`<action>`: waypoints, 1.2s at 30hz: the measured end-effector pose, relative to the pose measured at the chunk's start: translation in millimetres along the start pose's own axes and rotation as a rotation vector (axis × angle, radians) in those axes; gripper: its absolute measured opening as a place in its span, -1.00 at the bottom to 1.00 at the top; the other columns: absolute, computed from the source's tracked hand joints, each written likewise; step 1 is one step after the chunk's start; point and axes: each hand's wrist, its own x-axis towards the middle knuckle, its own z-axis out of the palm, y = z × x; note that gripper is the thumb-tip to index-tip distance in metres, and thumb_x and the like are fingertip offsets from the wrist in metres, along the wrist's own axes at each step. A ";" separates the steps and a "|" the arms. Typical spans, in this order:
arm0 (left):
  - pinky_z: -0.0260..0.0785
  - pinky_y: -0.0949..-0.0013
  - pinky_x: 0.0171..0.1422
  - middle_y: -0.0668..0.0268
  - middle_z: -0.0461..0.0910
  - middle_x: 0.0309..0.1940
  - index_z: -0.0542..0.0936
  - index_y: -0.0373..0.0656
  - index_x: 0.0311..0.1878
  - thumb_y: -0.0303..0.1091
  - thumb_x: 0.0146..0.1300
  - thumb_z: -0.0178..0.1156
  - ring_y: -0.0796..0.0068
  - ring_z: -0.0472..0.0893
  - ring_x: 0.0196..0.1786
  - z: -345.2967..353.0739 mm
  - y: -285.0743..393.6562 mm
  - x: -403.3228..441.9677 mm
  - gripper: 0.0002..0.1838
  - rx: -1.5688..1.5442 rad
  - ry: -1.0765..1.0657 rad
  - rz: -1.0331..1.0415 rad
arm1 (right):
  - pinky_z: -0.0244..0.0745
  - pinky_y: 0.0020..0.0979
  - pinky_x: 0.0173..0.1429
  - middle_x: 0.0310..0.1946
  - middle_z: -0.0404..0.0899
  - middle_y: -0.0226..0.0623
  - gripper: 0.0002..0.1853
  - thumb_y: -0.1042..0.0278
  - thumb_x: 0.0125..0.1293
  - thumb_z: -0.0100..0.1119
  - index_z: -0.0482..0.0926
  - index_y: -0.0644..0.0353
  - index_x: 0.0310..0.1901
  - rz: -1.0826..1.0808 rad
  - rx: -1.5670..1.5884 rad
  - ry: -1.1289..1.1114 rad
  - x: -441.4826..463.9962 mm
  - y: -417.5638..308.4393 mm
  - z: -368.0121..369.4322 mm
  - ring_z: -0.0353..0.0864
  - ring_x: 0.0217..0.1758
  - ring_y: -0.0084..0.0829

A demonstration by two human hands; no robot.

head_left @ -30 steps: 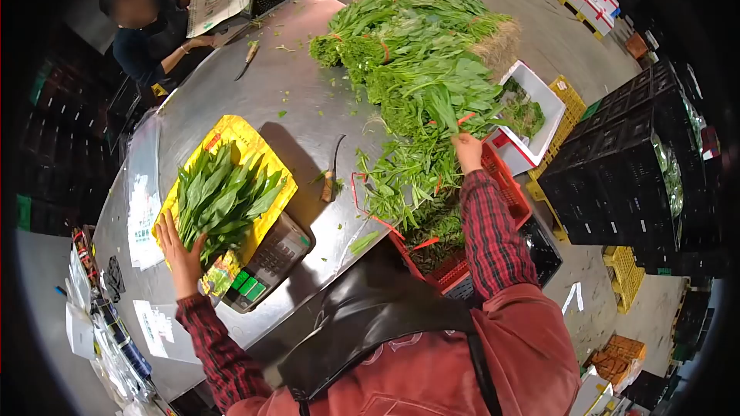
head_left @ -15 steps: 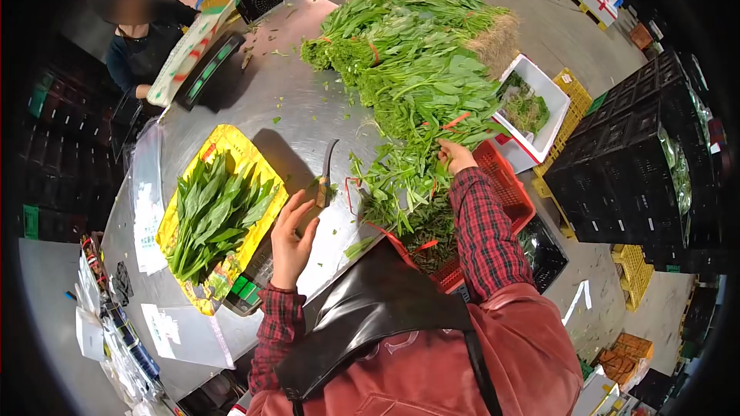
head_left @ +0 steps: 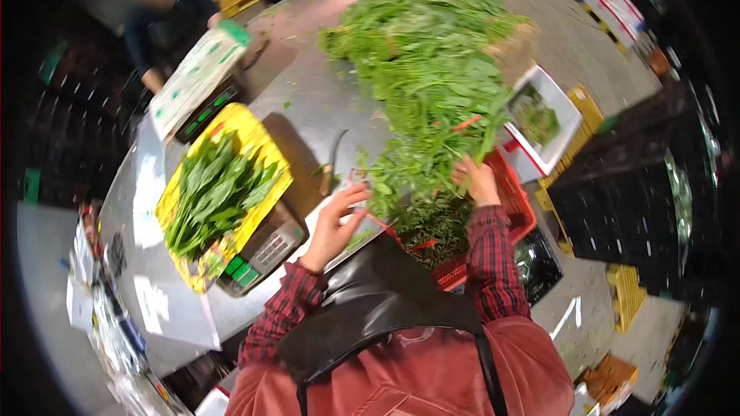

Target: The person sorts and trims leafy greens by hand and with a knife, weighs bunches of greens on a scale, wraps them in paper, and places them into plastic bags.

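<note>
My right hand [head_left: 478,179] is closed at the lower edge of the big pile of leafy greens [head_left: 432,54], its fingertips among stems above a red basket [head_left: 512,192]. My left hand [head_left: 337,223], fingers apart and empty, is over the table edge, left of the loose greens. A curved knife [head_left: 330,169] lies on the metal table [head_left: 301,100] beyond it. At left, a bunch of cut greens [head_left: 212,196] rests on a yellow bag [head_left: 274,166] on top of a scale [head_left: 270,250].
Across the table a co-worker [head_left: 166,23] stands behind a second scale [head_left: 212,112] with a printed bag [head_left: 200,69] on it. A white foam box [head_left: 566,115] is right of the pile. Black crates [head_left: 624,192] are stacked at far right.
My left hand has left the yellow bag and moved right, towards the loose greens. My right hand has shifted slightly along the pile's edge. The co-worker's scale and printed bag have been set down nearer.
</note>
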 end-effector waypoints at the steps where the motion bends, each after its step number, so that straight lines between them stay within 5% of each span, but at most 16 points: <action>1: 0.45 0.34 0.21 0.21 0.44 0.28 0.58 -0.12 0.15 -0.54 0.31 0.17 0.35 0.49 0.26 5.9 -2.6 -0.6 -0.65 -0.011 -0.011 0.010 | 0.46 -0.12 -0.41 -0.62 0.55 -0.28 -0.72 0.25 0.35 0.16 0.59 0.28 -0.42 -0.174 -0.410 0.105 13.5 17.4 -12.3 0.55 -0.57 -0.23; 3: 0.48 0.26 0.18 0.15 0.48 0.25 0.57 -0.15 0.14 -0.47 0.26 0.23 0.26 0.55 0.19 20.1 -7.9 -1.8 -0.64 0.051 0.009 0.107 | 0.48 -0.08 -0.40 -0.54 0.61 -0.09 -0.64 0.18 0.38 0.11 0.62 0.28 -0.46 -0.804 -1.425 0.300 -28.2 -11.4 -13.4 0.59 -0.49 -0.01; 4: 0.48 0.26 0.17 0.10 0.52 0.19 0.56 -0.18 0.13 -0.41 0.27 0.24 0.23 0.58 0.14 26.6 0.3 -1.1 -0.64 0.012 0.026 0.106 | 0.49 -0.08 -0.36 -0.39 0.62 -0.04 -0.71 0.21 0.39 0.08 0.61 0.30 -0.29 -0.714 -1.309 0.436 -42.2 -18.8 -7.3 0.61 -0.40 0.00; 6: 0.49 0.27 0.08 0.09 0.60 0.04 0.58 -0.25 0.06 -0.32 0.28 0.25 0.23 0.62 0.05 39.8 -4.9 3.1 -0.67 0.017 0.047 0.118 | 0.51 -0.13 -0.32 -0.26 0.58 -0.05 -0.75 0.26 0.37 0.10 0.55 0.33 -0.15 -1.308 -1.134 0.591 -83.5 -44.3 27.8 0.61 -0.32 -0.02; 7: 0.50 0.26 0.04 0.09 0.61 0.00 0.59 -0.26 0.04 -0.29 0.28 0.26 0.23 0.62 0.01 45.8 -4.0 7.7 -0.67 -0.016 0.024 0.089 | 0.51 -0.13 -0.32 -0.26 0.58 -0.05 -0.75 0.26 0.37 0.10 0.55 0.33 -0.15 -1.332 -1.116 0.527 -94.5 -40.7 44.2 0.61 -0.32 -0.02; 10: 0.48 0.25 -0.08 0.10 0.65 -0.14 0.62 -0.29 -0.06 -0.26 0.29 0.26 0.22 0.64 -0.16 58.8 7.7 23.3 -0.70 0.035 0.125 0.062 | 0.53 -0.17 -0.25 -0.18 0.57 -0.12 -0.75 0.32 0.31 0.15 0.50 0.34 -0.10 -0.949 -1.108 0.001 -133.0 -28.3 80.7 0.61 -0.25 -0.04; 12: 0.43 0.31 -0.24 0.16 0.64 -0.33 0.64 -0.32 -0.17 -0.22 0.29 0.25 0.36 0.61 -0.32 60.9 19.8 32.2 -0.71 -0.109 0.183 -0.180 | 0.52 -0.17 -0.25 -0.22 0.56 -0.12 -0.78 0.35 0.30 0.15 0.51 0.31 -0.12 -1.003 -1.142 -0.047 -156.9 -34.4 109.7 0.61 -0.25 -0.04; 16: 0.36 0.40 -0.33 0.28 0.58 -0.49 0.64 -0.34 -0.28 -0.24 0.30 0.23 0.56 0.54 -0.41 54.2 -6.2 35.2 -0.71 -0.543 0.397 -0.233 | 0.51 -0.16 -0.25 -0.26 0.55 -0.14 -0.84 0.42 0.25 0.16 0.52 0.26 -0.16 -1.171 -1.219 -0.133 -171.3 -39.6 147.5 0.61 -0.26 -0.06; 23: 0.32 0.51 -0.35 0.39 0.58 -0.42 0.63 -0.28 -0.28 -0.29 0.37 0.17 0.68 0.47 -0.42 11.1 -25.7 25.4 -0.77 -0.490 0.704 -0.193 | 0.50 -0.19 -0.31 -0.28 0.52 -0.18 -0.81 0.45 0.20 0.21 0.50 0.23 -0.15 -1.441 -1.275 -0.187 -170.8 -43.7 172.1 0.61 -0.29 -0.13; 25: 0.36 0.52 -0.30 0.41 0.60 -0.34 0.62 -0.24 -0.12 -0.28 0.42 0.13 0.66 0.49 -0.39 -26.4 -21.3 22.1 -0.79 -0.708 0.822 -0.054 | 0.50 -0.19 -0.33 -0.30 0.50 -0.17 -0.81 0.44 0.18 0.23 0.51 0.23 -0.18 -1.261 -1.262 -0.222 -164.1 -32.3 165.1 0.59 -0.32 -0.12; 27: 0.39 0.51 -0.22 0.40 0.60 -0.27 0.58 -0.23 0.00 -0.29 0.45 0.10 0.64 0.52 -0.32 -56.8 -5.6 7.1 -0.77 -0.972 0.735 -0.154 | 0.50 -0.20 -0.34 -0.30 0.49 -0.17 -0.81 0.44 0.17 0.23 0.51 0.24 -0.19 -1.178 -1.246 -0.235 -160.5 -32.4 171.5 0.58 -0.33 -0.12; 30: 0.40 0.50 -0.16 0.38 0.62 -0.21 0.59 -0.24 0.01 -0.29 0.44 0.12 0.64 0.54 -0.23 -51.7 -11.5 -8.8 -0.76 -0.756 0.606 -0.220 | 0.50 -0.21 -0.37 -0.31 0.48 -0.16 -0.85 0.44 0.14 0.23 0.51 0.22 -0.25 -1.231 -0.976 -0.221 -165.0 -37.9 187.8 0.56 -0.36 -0.13; 36: 0.38 0.50 -0.12 0.41 0.64 -0.19 0.62 -0.24 -0.01 -0.29 0.41 0.16 0.67 0.54 -0.16 -15.2 -18.2 -23.6 -0.76 -0.795 0.506 -0.278 | 0.51 -0.19 -0.35 -0.35 0.48 -0.20 -0.88 0.43 0.12 0.19 0.53 0.17 -0.28 -1.412 -1.011 -0.403 -196.1 -28.2 218.2 0.56 -0.37 -0.16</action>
